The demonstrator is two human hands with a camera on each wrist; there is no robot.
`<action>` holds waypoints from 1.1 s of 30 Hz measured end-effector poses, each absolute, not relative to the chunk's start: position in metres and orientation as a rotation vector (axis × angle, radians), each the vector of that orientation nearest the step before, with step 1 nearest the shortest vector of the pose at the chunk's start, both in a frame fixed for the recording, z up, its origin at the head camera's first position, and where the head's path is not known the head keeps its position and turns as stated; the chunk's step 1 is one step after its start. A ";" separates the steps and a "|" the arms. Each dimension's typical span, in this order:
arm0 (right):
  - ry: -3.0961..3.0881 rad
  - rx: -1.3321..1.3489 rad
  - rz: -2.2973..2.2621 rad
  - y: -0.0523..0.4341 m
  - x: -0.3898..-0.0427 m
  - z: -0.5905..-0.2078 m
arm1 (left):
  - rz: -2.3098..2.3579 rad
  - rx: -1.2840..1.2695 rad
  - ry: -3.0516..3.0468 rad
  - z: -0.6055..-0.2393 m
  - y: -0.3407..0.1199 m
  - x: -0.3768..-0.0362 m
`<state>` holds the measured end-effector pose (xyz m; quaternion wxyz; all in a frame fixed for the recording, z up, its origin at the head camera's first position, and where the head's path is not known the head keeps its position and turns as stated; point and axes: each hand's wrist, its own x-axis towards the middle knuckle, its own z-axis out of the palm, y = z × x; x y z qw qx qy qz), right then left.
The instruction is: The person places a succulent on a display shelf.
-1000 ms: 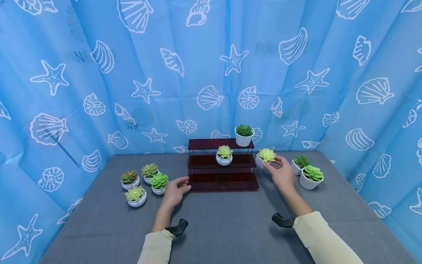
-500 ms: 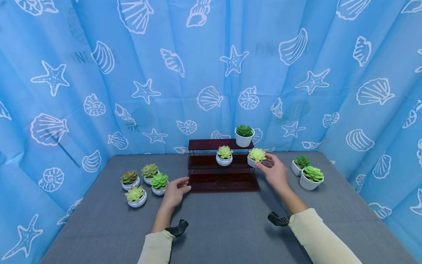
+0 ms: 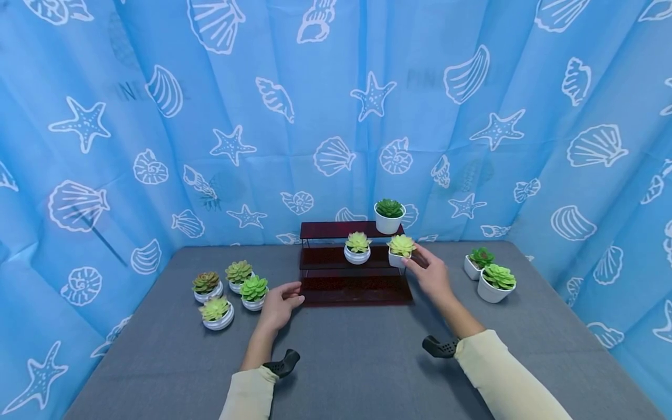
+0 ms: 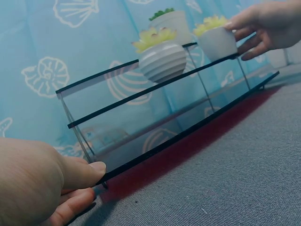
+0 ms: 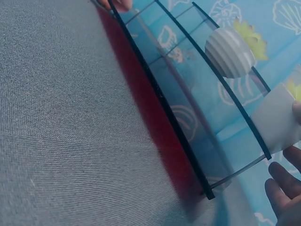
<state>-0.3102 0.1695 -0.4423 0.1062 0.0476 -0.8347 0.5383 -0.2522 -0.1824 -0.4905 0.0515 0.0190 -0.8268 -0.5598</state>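
A dark red three-tier display stand stands on the grey table. At the right end of its middle tier, my right hand pinches a white pot with a yellow-green succulent. The pot's base is right at the tier's surface in the left wrist view. My left hand holds the stand's lower left corner, thumb above and fingers below, as the left wrist view shows. Left of the held pot sits a ribbed white pot with a pale succulent. On the top tier's right end stands a dark green succulent.
Several small potted succulents cluster on the table left of my left hand. To the right, a bright green succulent in a white pot and a darker one stand close together. A blue shell-patterned curtain hangs behind the table.
My right hand has carried the yellow-green succulent leftward from beside the stand onto the right end of the middle tier, its pot now more upright. The left hand has stayed put.
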 end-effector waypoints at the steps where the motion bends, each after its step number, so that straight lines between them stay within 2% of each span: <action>1: -2.465 0.134 1.581 0.170 -0.310 -0.443 | -1.700 0.055 -2.514 -0.491 -0.182 -0.252; 33: -2.447 0.156 1.683 0.161 -0.314 -0.444 | -1.717 0.055 -2.516 -0.488 -0.182 -0.252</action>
